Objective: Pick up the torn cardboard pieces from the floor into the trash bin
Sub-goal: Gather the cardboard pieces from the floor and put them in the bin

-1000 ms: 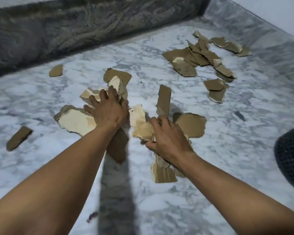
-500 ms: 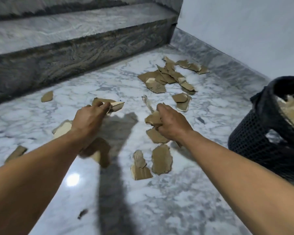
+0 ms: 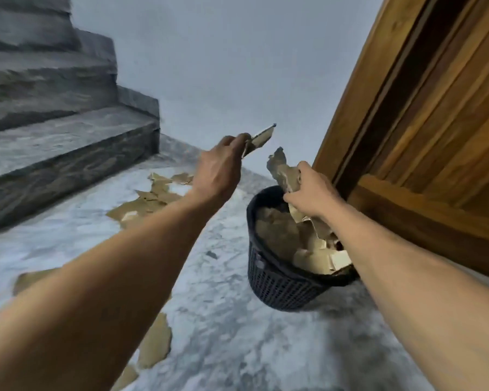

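Torn cardboard pieces lie on the marble floor. Left hand pinches a light, stiff scrap by its edge. Right hand clamps a ragged bundle over the mesh trash bin. Grip edges firmly; the pieces probably flex and slip.

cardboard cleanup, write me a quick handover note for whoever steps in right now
Left hand: raised, shut on a cardboard scrap, to the left of the bin, not yet over it.
Right hand: shut on a bunch of torn cardboard pieces, above the trash bin.
Bin: black mesh, on the marble floor by the wooden door, already holding a good heap of cardboard.
Done: part of the mess is binned.
Left: drop both handfuls, then collect the floor pile near the steps and the loose pieces nearer you.
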